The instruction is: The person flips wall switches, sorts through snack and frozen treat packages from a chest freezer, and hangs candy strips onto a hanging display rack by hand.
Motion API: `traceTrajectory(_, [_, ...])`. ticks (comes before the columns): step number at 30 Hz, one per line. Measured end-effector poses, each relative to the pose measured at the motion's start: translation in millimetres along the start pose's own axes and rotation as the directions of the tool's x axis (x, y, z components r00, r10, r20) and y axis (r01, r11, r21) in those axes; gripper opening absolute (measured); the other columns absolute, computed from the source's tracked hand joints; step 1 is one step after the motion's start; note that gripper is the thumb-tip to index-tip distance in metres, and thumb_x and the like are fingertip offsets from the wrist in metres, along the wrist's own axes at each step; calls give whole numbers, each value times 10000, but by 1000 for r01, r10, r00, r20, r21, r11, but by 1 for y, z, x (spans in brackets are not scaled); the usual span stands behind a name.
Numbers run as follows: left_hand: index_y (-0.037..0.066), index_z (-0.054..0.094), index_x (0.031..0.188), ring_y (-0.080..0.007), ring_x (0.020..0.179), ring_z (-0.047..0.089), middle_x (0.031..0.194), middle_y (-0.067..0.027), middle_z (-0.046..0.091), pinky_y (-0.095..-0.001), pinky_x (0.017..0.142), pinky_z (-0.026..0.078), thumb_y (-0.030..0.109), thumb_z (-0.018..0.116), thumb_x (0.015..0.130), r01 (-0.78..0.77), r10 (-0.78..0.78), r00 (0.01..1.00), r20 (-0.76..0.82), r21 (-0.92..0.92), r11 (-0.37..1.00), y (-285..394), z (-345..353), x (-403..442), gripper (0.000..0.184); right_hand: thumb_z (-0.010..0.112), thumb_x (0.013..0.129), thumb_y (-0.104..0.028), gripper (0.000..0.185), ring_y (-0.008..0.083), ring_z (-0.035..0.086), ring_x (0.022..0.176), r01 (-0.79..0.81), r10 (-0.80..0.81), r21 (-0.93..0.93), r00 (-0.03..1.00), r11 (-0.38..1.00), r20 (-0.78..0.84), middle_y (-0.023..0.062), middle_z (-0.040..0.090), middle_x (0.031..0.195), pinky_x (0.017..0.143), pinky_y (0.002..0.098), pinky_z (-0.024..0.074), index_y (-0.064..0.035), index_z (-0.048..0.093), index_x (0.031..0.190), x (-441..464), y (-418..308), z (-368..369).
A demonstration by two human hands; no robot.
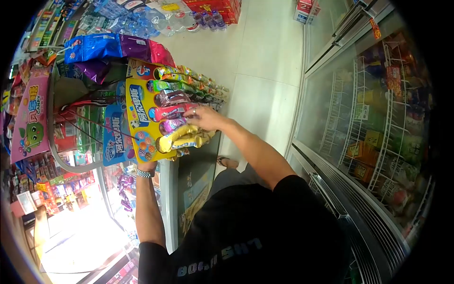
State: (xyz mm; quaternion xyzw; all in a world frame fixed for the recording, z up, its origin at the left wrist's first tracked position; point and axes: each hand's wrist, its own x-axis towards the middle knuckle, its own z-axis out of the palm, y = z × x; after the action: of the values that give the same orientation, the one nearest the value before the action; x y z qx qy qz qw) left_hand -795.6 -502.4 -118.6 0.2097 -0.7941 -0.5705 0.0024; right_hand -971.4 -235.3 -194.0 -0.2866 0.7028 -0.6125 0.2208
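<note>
A yellow candy display box (142, 111) with Chinese lettering faces left, with rows of bright wrapped candies on its right side. My right hand (202, 117), with a ring on one finger, reaches in from the right. Its bent fingers close on a wrapped candy among the red-pink (169, 112) and yellow packets (182, 141). At the box's lower edge is my left hand (147, 166), with a beaded band on the wrist. The box hides its fingers, so its grip does not show.
Blue, purple and pink bags (135, 47) sit above the box. A pink candy card (34, 116) stands on the left by a metal rack (71, 163). Bottled drinks (177, 21) and red cartons (220, 8) are on the floor beyond. Glass-fronted freezers (326, 113) line the right.
</note>
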Motion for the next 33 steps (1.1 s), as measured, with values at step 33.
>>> traceTrajectory(33, [29,617,1178,-260,1037,652,1118,-123,679,-358,891,509,97,720,837,-101,152,987,-51,536,838,90,31,-67,363,669,841,-271,294,312,683,751,215,-190,-14,888,976,418,200,684,801,708,403,529,-19,735,977,5,-119,-6])
